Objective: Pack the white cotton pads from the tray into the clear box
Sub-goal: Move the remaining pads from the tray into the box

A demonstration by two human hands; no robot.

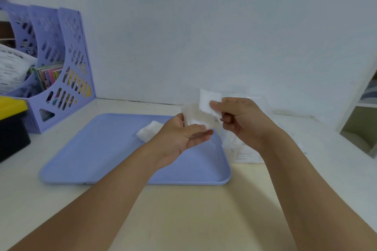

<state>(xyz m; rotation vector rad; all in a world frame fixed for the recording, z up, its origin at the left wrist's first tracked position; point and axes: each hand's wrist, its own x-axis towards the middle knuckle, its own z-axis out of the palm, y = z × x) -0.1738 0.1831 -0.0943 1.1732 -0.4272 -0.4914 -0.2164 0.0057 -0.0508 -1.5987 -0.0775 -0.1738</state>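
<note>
Both hands are raised above the far right corner of the blue tray. The left hand grips a small stack of white cotton pads between thumb and fingers, probably as a supply to draw from. The right hand pinches a single pad by its edge, seemingly peeled off so it can go in flat. A few more pads lie on the tray just left of the left hand. The clear box sits right of the tray, mostly hidden behind the right hand; its contents cannot be told. Everything rests on a pale desk against a white wall, with a lilac file rack at the far left.
</note>
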